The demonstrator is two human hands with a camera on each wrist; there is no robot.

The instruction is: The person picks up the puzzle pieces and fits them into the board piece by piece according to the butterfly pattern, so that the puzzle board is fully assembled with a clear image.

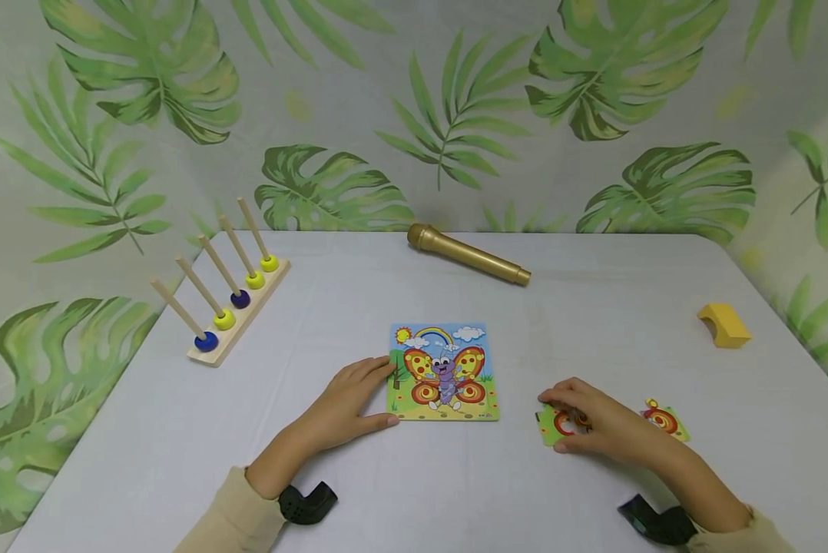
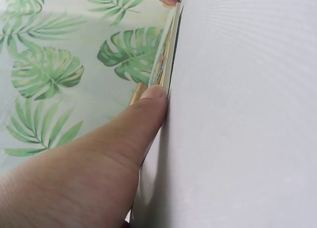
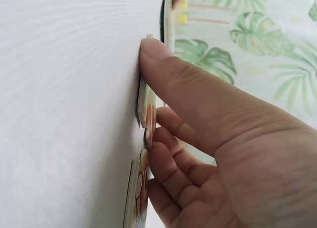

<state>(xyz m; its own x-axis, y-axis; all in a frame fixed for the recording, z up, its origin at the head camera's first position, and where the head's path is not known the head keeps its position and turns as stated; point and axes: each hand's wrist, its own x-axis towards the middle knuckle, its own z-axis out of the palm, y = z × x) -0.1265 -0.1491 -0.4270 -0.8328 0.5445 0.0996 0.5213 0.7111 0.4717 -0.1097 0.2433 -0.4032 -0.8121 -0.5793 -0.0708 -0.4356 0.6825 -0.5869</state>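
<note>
A square butterfly puzzle board (image 1: 444, 384) lies on the table. My left hand (image 1: 348, 403) rests at its left side, fingers along the edge and thumb at the near left corner; the left wrist view shows the thumb (image 2: 133, 124) against the board's edge (image 2: 172, 52). To the right of the board, my right hand (image 1: 601, 418) grips a green and red puzzle piece (image 1: 551, 432) between thumb and curled fingers, low at the table; the hand partly covers it. Beside that hand lies another puzzle piece (image 1: 665, 419), also visible below the gripped one (image 3: 142, 109) in the right wrist view.
A golden toy microphone (image 1: 469, 255) lies beyond the board. At the left stands a wooden peg stand (image 1: 241, 315) with yellow and blue beads on its upright rods. A yellow arch block (image 1: 723, 326) sits near the right edge of the white table (image 1: 414, 491).
</note>
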